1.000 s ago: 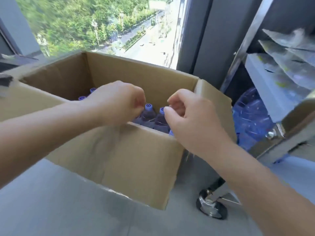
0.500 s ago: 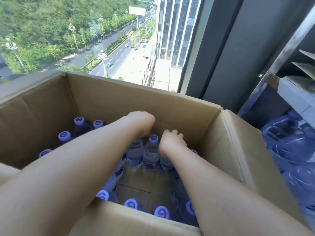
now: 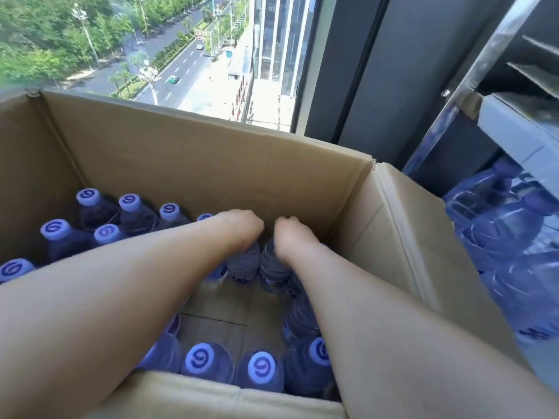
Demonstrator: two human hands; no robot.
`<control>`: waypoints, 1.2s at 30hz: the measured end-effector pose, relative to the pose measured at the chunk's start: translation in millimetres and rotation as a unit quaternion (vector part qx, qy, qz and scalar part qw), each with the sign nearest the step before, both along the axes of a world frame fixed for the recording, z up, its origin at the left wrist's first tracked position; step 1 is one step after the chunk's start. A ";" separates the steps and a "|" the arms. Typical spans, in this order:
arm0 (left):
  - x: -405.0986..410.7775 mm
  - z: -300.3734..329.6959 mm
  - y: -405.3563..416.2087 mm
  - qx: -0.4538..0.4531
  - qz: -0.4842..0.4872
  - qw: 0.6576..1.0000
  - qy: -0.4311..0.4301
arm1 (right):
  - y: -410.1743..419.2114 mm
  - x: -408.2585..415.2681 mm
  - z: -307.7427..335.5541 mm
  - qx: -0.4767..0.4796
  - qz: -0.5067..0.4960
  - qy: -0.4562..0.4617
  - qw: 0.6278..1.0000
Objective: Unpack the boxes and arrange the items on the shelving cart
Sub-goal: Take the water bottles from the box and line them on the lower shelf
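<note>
Two water bottles (image 3: pixel 257 264) stand against the far wall of the open cardboard box (image 3: pixel 211 164), among other purple-capped bottles (image 3: pixel 199 359). The left hand (image 3: pixel 242 226) and right hand (image 3: pixel 286 229) each curl down over one bottle's top, apparently gripping it, though the fingers are hidden. Lifting by the caps alone risks a slip, and the neighbours could topple into the bare gap. The shelving cart (image 3: pixel 462 95) stands just beside the box, on the right.
</note>
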State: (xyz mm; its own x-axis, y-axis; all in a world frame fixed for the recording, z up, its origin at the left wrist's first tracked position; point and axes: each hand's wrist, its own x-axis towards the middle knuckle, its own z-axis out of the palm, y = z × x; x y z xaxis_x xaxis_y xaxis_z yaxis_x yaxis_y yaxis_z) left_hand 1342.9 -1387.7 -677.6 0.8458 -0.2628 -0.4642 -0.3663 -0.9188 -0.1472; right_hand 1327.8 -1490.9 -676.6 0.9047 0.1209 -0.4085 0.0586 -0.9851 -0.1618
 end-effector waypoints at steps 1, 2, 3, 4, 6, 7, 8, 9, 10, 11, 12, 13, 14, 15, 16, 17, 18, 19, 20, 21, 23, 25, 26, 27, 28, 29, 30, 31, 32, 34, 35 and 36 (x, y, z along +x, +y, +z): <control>-4.6 3.1 -1.0 0.008 -0.009 1.000 0.006 | 0.8 -4.8 0.9 -0.015 0.006 -0.004 1.000; -9.2 7.4 -1.5 0.011 -0.012 1.000 0.004 | 1.4 -10.2 2.5 -0.027 0.006 -0.013 1.000; -12.4 14.6 -0.7 0.013 -0.009 1.000 -0.006 | 1.4 -14.5 6.8 -0.032 0.000 -0.030 0.999; -14.9 24.2 1.6 0.009 0.001 1.000 -0.020 | 2.2 -16.6 12.9 -0.029 -0.008 -0.048 0.998; -21.2 44.6 8.8 -0.023 0.030 0.997 -0.060 | 3.6 -20.0 29.6 0.001 -0.040 -0.084 0.996; -24.9 54.3 13.4 -0.047 0.042 0.994 -0.085 | 4.5 -22.3 39.8 0.024 -0.057 -0.100 0.993; -29.8 63.7 17.2 -0.070 0.052 0.991 -0.106 | 4.8 -24.7 49.9 0.043 -0.067 -0.117 0.990; -36.7 73.2 20.5 -0.093 0.059 0.986 -0.122 | 4.2 -29.6 60.2 0.058 -0.070 -0.137 0.986; -46.2 83.4 22.0 -0.117 0.065 0.982 -0.135 | 2.2 -37.0 70.0 0.072 -0.068 -0.162 0.982; -57.0 93.4 22.9 -0.140 0.070 0.976 -0.153 | -1.3 -46.6 79.2 0.089 -0.064 -0.188 0.976; -69.0 103.7 23.2 -0.159 0.071 0.969 -0.177 | -5.8 -57.0 87.0 0.110 -0.058 -0.217 0.968; -82.1 114.2 23.1 -0.177 0.068 0.959 -0.209 | -11.4 -68.8 95.5 0.135 -0.047 -0.249 0.958; -96.3 124.6 22.5 -0.197 0.065 0.947 -0.244 | -16.9 -82.2 104.1 0.160 -0.032 -0.281 0.946; -111.3 135.3 21.3 -0.222 0.061 0.933 -0.277 | -22.9 -97.1 113.1 0.186 -0.016 -0.311 0.932; -127.1 146.8 19.2 -0.250 0.056 0.916 -0.308 | -28.9 -112.3 122.7 0.214 -0.001 -0.338 0.917; -143.2 158.3 16.2 -0.275 0.051 0.899 -0.337 | -35.0 -128.2 132.7 0.245 0.013 -0.362 0.899; -158.5 169.8 12.6 -0.292 0.044 0.881 -0.369 | -41.3 -143.8 143.7 0.279 0.023 -0.385 0.880; -173.0 181.2 8.6 -0.304 0.033 0.863 -0.403 | -47.5 -158.8 155.3 0.314 0.028 -0.403 0.859; -187.4 192.7 3.2 -0.313 0.022 0.842 -0.438 | -54.1 -173.8 167.6 0.345 0.032 -0.417 0.840; -201.5 204.1 -2.5 -0.321 0.007 0.822 -0.471 | -60.8 -188.3 179.5 0.370 0.037 -0.432 0.821; -227.7 225.3 -15.3 -0.324 -0.027 0.795 -0.512 | -75.0 -214.9 200.5 0.409 0.053 -0.469 0.781; -250.6 242.6 -29.9 -0.332 -0.046 0.777 -0.533 | -92.6 -238.2 219.3 0.433 0.070 -0.491 0.753; -260.5 250.2 -38.6 -0.346 -0.044 0.767 -0.539 | -102.9 -247.8 227.6 0.439 0.072 -0.499 0.744; -269.2 257.1 -47.6 -0.359 -0.043 0.759 -0.541 | -114.2 -256.5 234.8 0.442 0.070 -0.506 0.737; -278.1 262.6 -57.7 -0.365 -0.047 0.755 -0.543 | -126.0 -264.2 240.8 0.443 0.065 -0.512 0.733; -287.5 266.0 -69.2 -0.364 -0.053 0.756 -0.541 | -138.1 -271.6 244.9 0.441 0.059 -0.514 0.734; -296.5 267.2 -81.3 -0.361 -0.059 0.762 -0.534 | -150.3 -279.6 246.9 0.440 0.057 -0.509 0.737; -305.5 266.3 -93.8 -0.360 -0.061 0.771 -0.521 | -163.0 -287.5 246.4 0.441 0.058 -0.499 0.744; -313.3 262.5 -105.6 -0.361 -0.059 0.783 -0.504 | -175.4 -295.5 243.2 0.443 0.058 -0.484 0.752; -326.8 248.2 -128.8 -0.363 -0.049 0.806 -0.465 | -201.5 -310.7 228.1 0.446 0.050 -0.449 0.773; -332.2 239.3 -140.3 -0.358 -0.048 0.819 -0.446 | -214.9 -317.7 217.3 0.444 0.044 -0.433 0.783; -336.5 229.1 -152.4 -0.351 -0.055 0.831 -0.428 | -228.2 -324.6 205.5 0.438 0.038 -0.420 0.794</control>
State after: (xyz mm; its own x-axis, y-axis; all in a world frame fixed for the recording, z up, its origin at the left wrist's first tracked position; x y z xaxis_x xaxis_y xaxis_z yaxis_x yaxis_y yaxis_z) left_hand 1006.4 -1540.1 -448.5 0.7392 -0.3125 0.5966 -0.4916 -0.8558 0.1610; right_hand 1003.2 -1719.0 -471.0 0.7907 0.0931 0.6051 0.5612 -0.5054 -0.6555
